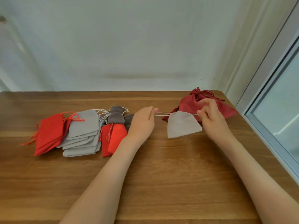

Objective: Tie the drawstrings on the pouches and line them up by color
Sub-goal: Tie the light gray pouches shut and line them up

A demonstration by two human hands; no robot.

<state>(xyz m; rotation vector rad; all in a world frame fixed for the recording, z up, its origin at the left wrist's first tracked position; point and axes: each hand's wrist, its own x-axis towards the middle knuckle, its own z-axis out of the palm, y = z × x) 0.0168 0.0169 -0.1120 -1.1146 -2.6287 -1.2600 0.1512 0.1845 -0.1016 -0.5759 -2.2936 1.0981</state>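
A light grey pouch [182, 125] hangs between my hands, its mouth cinched. My left hand [143, 121] pinches the white drawstring [162, 114] on its left side. My right hand [210, 113] pinches the string on the right, and the cord is stretched taut between them. Behind the grey pouch lies a dark red satin pouch [189, 102] with its cord tied. To the left lie bright red pouches [50, 133], a fanned stack of light grey pouches [82, 135], dark grey pouches [115, 118] and two more red pouches [114, 138].
The wooden table [161, 167] ends at a pale wall at the back. A window frame [267, 123] runs along the table's right edge, close to the dark red pouch.
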